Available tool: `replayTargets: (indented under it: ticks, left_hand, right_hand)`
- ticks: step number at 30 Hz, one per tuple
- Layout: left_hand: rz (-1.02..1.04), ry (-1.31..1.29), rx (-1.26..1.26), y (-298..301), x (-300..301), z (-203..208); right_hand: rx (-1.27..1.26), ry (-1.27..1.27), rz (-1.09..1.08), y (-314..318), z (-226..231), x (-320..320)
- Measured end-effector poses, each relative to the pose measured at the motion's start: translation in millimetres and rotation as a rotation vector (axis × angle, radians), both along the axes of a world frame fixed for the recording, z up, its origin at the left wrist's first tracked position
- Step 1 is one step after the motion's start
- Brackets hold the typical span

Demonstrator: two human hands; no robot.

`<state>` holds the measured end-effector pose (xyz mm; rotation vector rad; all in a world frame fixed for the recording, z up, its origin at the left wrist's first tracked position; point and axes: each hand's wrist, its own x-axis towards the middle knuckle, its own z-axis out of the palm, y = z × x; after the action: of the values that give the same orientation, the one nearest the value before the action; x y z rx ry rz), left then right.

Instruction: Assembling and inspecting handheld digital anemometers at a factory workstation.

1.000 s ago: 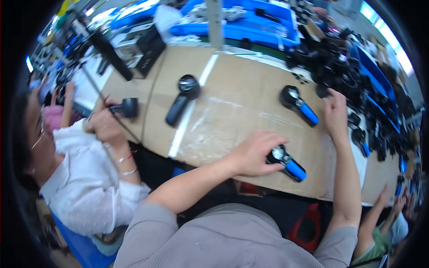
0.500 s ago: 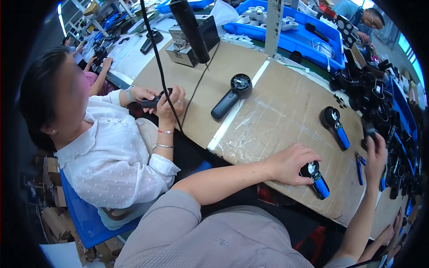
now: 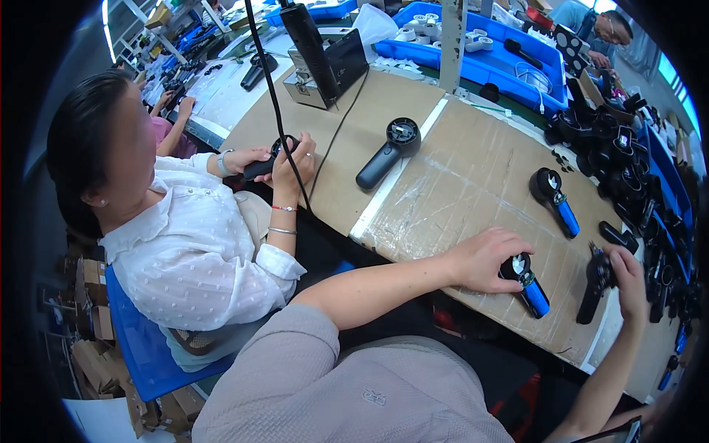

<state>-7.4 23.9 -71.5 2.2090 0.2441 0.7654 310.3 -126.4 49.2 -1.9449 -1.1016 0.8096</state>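
Observation:
My left hand [image 3: 493, 260] grips the round head of an open handheld fan half [image 3: 533, 294], which has a blue cylinder along its handle and lies near the table's front edge. To the right, my right hand [image 3: 629, 284] is closed on a black fan shell [image 3: 593, 289], its round end at the fingers and its handle pointing toward me. Pliers [image 3: 593, 249] are mostly hidden behind that shell. Just beyond lies a black handle-shaped cover [image 3: 618, 238]. Farther back rests another open fan half [image 3: 555, 201] with a blue cylinder.
A black handheld fan [image 3: 380, 164] lies across the table's white seam. At left, a co-worker [image 3: 199, 244] holds a dark fan part. Black parts [image 3: 624, 166] are heaped along the right. Blue trays [image 3: 413, 52] stand behind a white post [image 3: 451, 52]; a black cable [image 3: 275, 103] hangs at left.
My right hand has come nearer to me from the parts heap and now shows a black fan shell, which covers most of the pliers. My left hand stays on its fan half.

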Motion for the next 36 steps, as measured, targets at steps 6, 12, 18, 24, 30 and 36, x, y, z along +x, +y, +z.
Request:
replayTargets:
  ticks: [6,12,18,24,30,36]
  left_hand:
    - [-0.003,0.001,-0.001,1.6,4.4,1.2]
    - [0.002,-0.021,0.022,2.0,3.2,2.1]
    - [-0.005,-0.015,0.028,3.0,3.2,2.6]
    - [0.002,-0.015,0.025,0.3,2.2,4.9]
    - [-0.053,-0.050,0.008,-1.1,5.2,7.3]
    - [0.010,0.036,-0.029,6.0,-18.8,10.2]
  right_hand:
    - [0.241,-0.708,0.048,2.5,-80.7,-17.5]
    - [0.109,-0.721,-0.144,-51.8,-91.9,-69.3]
    - [0.108,-0.852,-0.127,-62.3,-96.7,-86.3]
    - [0.083,-0.798,-0.128,-74.0,-104.5,-88.1]
    - [0.084,-0.797,-0.202,-82.4,-106.2,-92.0]
    - [0.258,-0.745,-0.202,-66.9,-112.1,-92.7]
